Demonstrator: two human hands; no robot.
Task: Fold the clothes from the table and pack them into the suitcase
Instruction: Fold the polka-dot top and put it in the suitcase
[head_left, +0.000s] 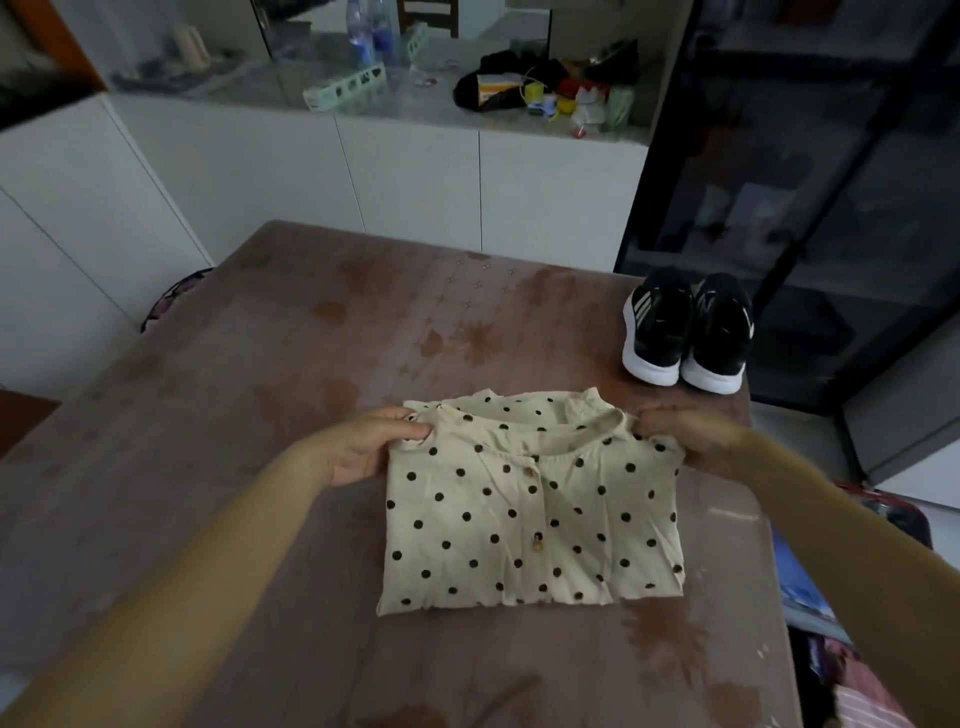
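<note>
Your left hand (371, 449) pinches the left shoulder of the polka-dot blouse (530, 519), thumb on top and fingers (415, 431) closed on the cloth. Your right hand (691, 441) has its fingers curled round the right shoulder by the collar; it is a little blurred, but the grip reads as closed on the fabric. The blouse lies button-side up on the near right part of the bench (260, 415), already a compact rectangle with its sides tucked under and the collar at the far edge.

By the look of it, you are finishing the fold: squaring the shoulders or taking hold to lift. The suitcase (906, 519) shows only partly, low beside the bench's right edge, with some coloured things already in it.

The next move calls for carrying the blouse right and down into the case without letting the fold open. Support it from beneath or keep both shoulders level, since thin cloth like this will likely sag and unfold if hung from two corners. The pair of black sneakers (685, 332) sits at the far right corner, well clear of that path.
</note>
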